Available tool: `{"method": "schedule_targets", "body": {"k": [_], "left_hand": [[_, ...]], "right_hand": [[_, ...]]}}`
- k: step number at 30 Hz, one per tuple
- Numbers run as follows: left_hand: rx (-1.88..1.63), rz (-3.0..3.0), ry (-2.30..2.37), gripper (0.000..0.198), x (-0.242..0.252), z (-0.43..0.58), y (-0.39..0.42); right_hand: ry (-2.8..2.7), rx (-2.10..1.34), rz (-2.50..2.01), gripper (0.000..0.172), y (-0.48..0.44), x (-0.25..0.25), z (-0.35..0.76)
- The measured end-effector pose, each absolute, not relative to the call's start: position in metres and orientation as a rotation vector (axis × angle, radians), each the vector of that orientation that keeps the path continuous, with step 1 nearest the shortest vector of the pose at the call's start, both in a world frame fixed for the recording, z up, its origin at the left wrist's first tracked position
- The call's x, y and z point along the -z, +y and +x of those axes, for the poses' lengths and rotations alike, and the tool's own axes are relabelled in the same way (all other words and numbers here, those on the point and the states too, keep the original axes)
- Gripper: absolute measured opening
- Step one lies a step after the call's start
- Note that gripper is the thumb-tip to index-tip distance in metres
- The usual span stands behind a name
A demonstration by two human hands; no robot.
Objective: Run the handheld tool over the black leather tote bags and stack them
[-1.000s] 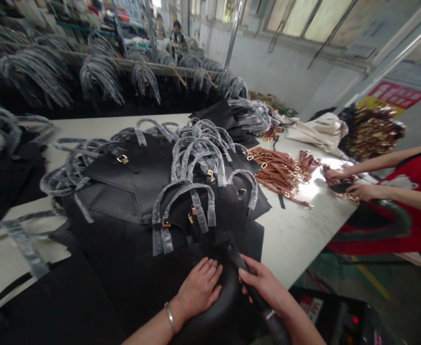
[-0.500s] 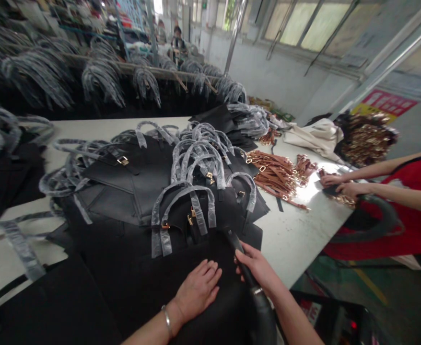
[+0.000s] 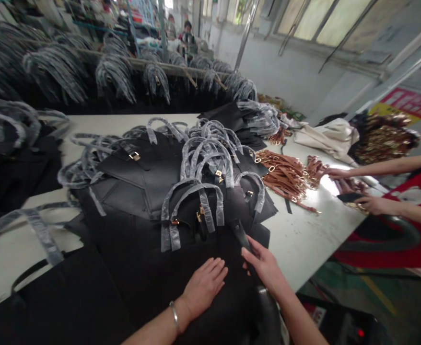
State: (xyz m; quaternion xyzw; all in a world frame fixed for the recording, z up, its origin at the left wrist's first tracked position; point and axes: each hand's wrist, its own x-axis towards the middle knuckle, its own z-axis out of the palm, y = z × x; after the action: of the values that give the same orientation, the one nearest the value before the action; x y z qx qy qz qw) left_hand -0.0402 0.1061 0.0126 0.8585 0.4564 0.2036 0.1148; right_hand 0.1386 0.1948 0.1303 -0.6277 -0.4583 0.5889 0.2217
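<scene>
My left hand (image 3: 206, 282) lies flat on a black leather-like bag (image 3: 153, 273), its fingers stretched out and close together. Wrapped around a black hose nozzle (image 3: 239, 233), my right hand (image 3: 264, 266) is just to the right, over the same bag. The nozzle tip points forward, at or close above the bag's surface; I cannot tell if it touches. A thick black hose (image 3: 268, 311) runs back from it toward me. Just beyond the nozzle, bag handles (image 3: 165, 223) in clear plastic film arch over gold-coloured hardware (image 3: 200, 212).
More black bags (image 3: 149, 177) are piled ahead. Brown straps (image 3: 286, 175) with gold clips lie on the white table (image 3: 300, 235). At right, a co-worker's hand (image 3: 378, 205) holds another nozzle. A dark machine (image 3: 343, 321) with a red light stands low right.
My view has shifted, so the scene sits farther right. My hands keep nearly the same places on the bag. The co-worker's hands have moved apart, one toward the brown straps.
</scene>
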Motion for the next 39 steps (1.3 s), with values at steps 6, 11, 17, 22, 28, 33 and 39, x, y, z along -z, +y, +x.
{"method": "schedule_targets", "body": {"k": [6, 11, 17, 22, 28, 33, 39], "left_hand": [[-0.558, 2.494, 1.427, 0.046, -0.009, -0.037, 0.073], [-0.512, 2.451, 1.367, 0.048, -0.014, -0.049, 0.043], [-0.514, 2.42, 1.301, 0.054, -0.014, -0.054, 0.036], [-0.587, 2.379, 1.287, 0.054, -0.015, -0.054, 0.038], [-0.593, 2.292, 1.284, 0.046, -0.025, -0.053, 0.041], [-0.617, 2.263, 1.273, 0.044, -0.024, -0.054, 0.037], [-0.843, 2.007, 2.006, 0.037, -0.029, -0.096, 0.061]], "right_hand": [[-1.233, -1.954, -1.763, 0.08, 0.143, -0.144, 0.16], [-1.25, -2.1, -1.644, 0.073, 0.124, -0.127, 0.15], [-1.344, -2.089, -1.558, 0.07, 0.137, -0.116, 0.117], [-1.389, -2.09, -1.506, 0.066, 0.136, -0.119, 0.12], [-1.379, -2.098, -1.541, 0.069, 0.13, -0.114, 0.116], [-1.451, -1.749, -1.474, 0.065, 0.138, -0.121, 0.095], [-1.406, -1.909, -1.547, 0.075, 0.127, -0.136, 0.113]]}}
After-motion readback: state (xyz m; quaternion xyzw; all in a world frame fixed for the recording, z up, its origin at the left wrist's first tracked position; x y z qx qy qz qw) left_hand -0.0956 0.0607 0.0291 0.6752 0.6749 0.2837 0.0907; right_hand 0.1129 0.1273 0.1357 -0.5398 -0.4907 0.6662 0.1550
